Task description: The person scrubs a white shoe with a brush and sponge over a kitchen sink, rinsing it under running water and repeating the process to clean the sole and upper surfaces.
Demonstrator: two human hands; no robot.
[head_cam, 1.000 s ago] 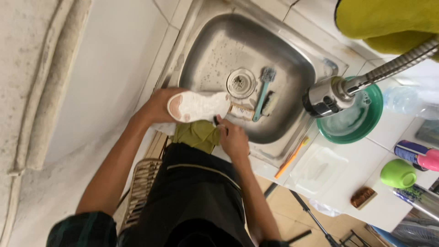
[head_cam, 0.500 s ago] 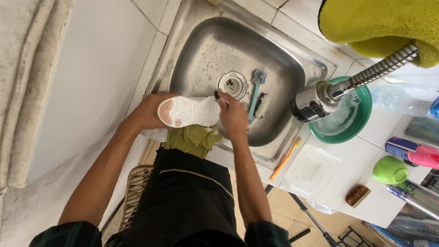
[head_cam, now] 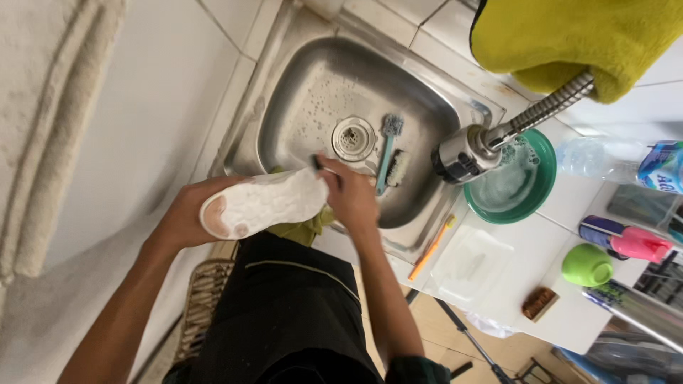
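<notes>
— White tiles ring your steel sink (head_cam: 284, 114). What's in hand?
— Your left hand (head_cam: 181, 217) grips the sole-up shoe (head_cam: 263, 206) at the sink's near edge; your right hand (head_cam: 348, 195) closes on a dark tool, pressed to its toe. Wet soles may slip.

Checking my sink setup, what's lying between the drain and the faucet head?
In the head view, a blue-handled brush and a smaller scrub brush lie between the drain and the faucet head.

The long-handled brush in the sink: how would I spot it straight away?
Find the steel sink, then its round drain. Just right of the drain lies the brush, with a teal handle and bristled head. A shorter dark scrubbing brush lies on its right; only the teal one is slim and long.
</notes>
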